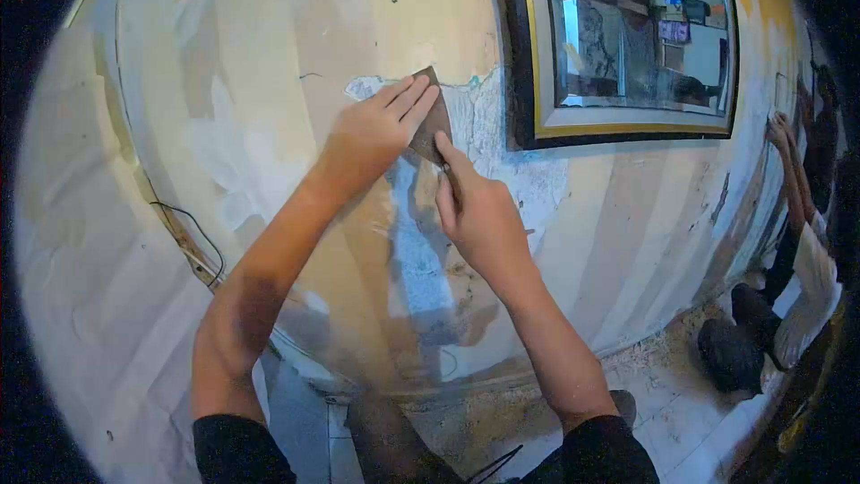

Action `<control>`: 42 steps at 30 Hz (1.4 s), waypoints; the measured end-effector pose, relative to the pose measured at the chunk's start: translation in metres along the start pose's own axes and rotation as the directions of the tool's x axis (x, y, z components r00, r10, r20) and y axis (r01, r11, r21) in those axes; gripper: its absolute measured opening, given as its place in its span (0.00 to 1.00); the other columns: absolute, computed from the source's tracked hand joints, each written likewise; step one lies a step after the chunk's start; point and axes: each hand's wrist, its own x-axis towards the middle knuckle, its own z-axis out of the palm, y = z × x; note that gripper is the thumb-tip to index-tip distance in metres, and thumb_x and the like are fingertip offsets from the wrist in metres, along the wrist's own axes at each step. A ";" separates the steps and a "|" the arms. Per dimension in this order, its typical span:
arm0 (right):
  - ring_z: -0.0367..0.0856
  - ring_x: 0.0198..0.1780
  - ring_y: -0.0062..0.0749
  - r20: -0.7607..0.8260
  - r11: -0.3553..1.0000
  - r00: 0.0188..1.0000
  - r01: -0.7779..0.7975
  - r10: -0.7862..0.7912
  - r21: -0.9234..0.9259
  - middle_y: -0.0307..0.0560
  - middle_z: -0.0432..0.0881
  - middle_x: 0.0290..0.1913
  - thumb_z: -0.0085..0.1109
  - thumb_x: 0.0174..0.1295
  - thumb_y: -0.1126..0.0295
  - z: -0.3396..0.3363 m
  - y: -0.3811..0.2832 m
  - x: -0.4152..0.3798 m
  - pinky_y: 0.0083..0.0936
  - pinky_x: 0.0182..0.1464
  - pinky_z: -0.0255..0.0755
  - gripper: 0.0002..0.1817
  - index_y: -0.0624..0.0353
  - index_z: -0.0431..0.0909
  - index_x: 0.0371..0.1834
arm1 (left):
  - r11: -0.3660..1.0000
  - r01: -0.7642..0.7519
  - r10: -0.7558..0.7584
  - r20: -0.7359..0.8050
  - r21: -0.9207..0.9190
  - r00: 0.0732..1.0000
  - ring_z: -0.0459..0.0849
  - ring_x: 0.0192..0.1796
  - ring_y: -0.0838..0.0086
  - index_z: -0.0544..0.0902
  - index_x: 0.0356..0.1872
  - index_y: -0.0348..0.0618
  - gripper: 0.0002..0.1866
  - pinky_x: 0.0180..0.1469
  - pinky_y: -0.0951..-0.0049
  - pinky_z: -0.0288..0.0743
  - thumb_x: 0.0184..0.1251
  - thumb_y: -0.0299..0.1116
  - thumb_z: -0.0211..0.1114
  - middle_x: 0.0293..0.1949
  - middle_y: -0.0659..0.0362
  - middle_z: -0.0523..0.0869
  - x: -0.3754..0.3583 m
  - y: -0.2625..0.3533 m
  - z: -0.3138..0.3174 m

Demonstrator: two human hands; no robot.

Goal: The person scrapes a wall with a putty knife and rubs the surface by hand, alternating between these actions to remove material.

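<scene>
My right hand (484,215) is closed around the handle end of a scraper, its index finger stretched along the dark, flat blade (433,130). Up at the blade's top edge lies my left hand (376,125), its fingers straight and pressed flat on the metal. The blade rests against the striped, yellowish wall (430,0), at a patch where the covering has come off. Bare bluish-white plaster (484,116) shows right of the blade, and another bare strip (419,260) runs down below it. My palm hides most of the handle.
A black and gold framed mirror (627,133) hangs just right of my hands. White sheeting (81,260) covers the left side, with a thin black cable (193,220) beside it. Debris lies along the floor (658,394). Another person's hands (781,130) touch the wall at far right.
</scene>
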 end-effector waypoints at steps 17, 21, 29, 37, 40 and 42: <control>0.80 0.25 0.59 0.103 0.999 0.994 -0.027 0.030 -0.026 0.62 0.80 0.24 0.52 0.67 0.65 0.000 -0.002 -0.013 0.52 0.30 0.73 0.24 0.54 0.69 0.67 | 0.999 0.012 -0.010 0.067 -0.034 0.998 0.78 0.63 0.69 0.74 0.63 0.45 0.27 0.50 0.71 0.82 0.58 0.25 0.56 0.64 0.58 0.77 -0.014 0.009 0.000; 0.80 0.25 0.58 -0.018 0.997 0.997 0.071 -0.072 -0.019 0.62 0.80 0.24 0.52 0.67 0.64 0.010 0.007 0.001 0.51 0.30 0.73 0.24 0.53 0.69 0.67 | 0.998 0.068 -0.068 0.005 -0.015 0.998 0.77 0.63 0.68 0.74 0.64 0.45 0.28 0.50 0.71 0.82 0.58 0.25 0.57 0.65 0.58 0.76 -0.005 0.002 0.003; 0.81 0.28 0.60 -0.010 0.999 1.000 -0.003 0.004 0.032 0.65 0.81 0.26 0.52 0.66 0.65 0.011 0.000 0.001 0.52 0.33 0.74 0.23 0.54 0.70 0.65 | 1.000 0.003 -0.003 -0.011 0.025 1.000 0.79 0.61 0.69 0.77 0.60 0.42 0.25 0.48 0.73 0.83 0.58 0.28 0.57 0.60 0.57 0.80 -0.002 -0.005 0.002; 0.80 0.33 0.62 0.062 0.994 0.992 -0.107 0.106 0.015 0.67 0.80 0.31 0.54 0.63 0.74 0.005 -0.012 -0.007 0.47 0.37 0.73 0.25 0.54 0.70 0.66 | 1.000 -0.024 0.024 0.042 0.011 0.999 0.78 0.62 0.68 0.76 0.61 0.43 0.24 0.47 0.71 0.83 0.61 0.27 0.56 0.61 0.57 0.79 -0.009 0.000 0.003; 0.80 0.33 0.63 0.045 0.994 0.993 -0.106 0.105 0.018 0.67 0.80 0.32 0.54 0.62 0.74 0.003 -0.014 0.001 0.47 0.37 0.73 0.25 0.55 0.70 0.65 | 1.000 0.018 -0.017 0.054 -0.013 0.998 0.77 0.63 0.68 0.74 0.63 0.46 0.26 0.50 0.71 0.82 0.61 0.27 0.55 0.63 0.59 0.78 -0.003 -0.003 0.006; 0.80 0.33 0.63 0.044 0.994 0.993 -0.106 0.106 0.007 0.67 0.80 0.32 0.54 0.62 0.74 0.002 -0.016 -0.001 0.47 0.37 0.73 0.25 0.56 0.70 0.65 | 0.998 0.055 -0.053 0.074 -0.017 0.996 0.77 0.64 0.69 0.72 0.66 0.49 0.27 0.53 0.72 0.81 0.62 0.27 0.54 0.65 0.61 0.76 -0.005 -0.002 0.006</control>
